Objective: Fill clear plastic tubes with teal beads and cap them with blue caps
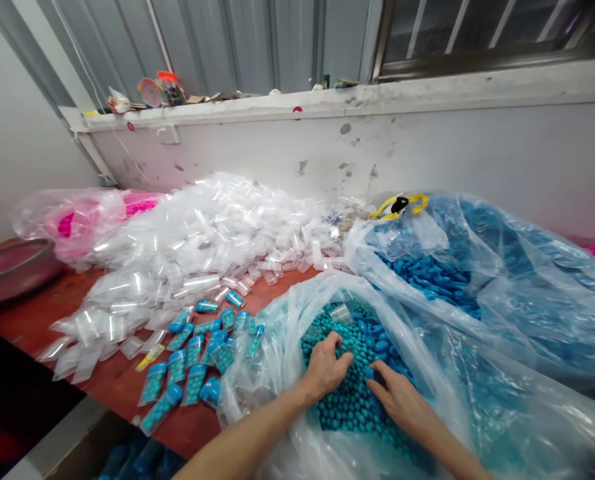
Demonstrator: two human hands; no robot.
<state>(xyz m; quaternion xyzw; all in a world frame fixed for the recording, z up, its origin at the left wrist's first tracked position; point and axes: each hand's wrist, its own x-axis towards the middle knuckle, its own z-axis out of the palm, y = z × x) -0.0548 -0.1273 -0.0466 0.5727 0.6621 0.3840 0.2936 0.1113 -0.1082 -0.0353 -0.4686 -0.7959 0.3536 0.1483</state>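
Both of my hands are down in an open clear plastic bag (277, 320) full of small teal beads (350, 400) and blue caps (377, 347). My left hand (327, 367) is cupped on the beads, fingers curled; what it holds, if anything, is hidden. My right hand (400, 397) rests on the beads with its fingers pinched on what looks like a blue cap. An empty clear tube (340, 313) lies on the beads just beyond my left hand. Several filled, blue-capped tubes (197, 360) lie on the red table to the left of the bag.
A big heap of empty clear tubes (202, 240) covers the middle of the red table (37, 320). A second bag of blue caps (477, 267) sits at right, a pink-filled bag (82, 220) and a metal bowl (12, 267) at left. A wall ledge (327, 100) runs behind.
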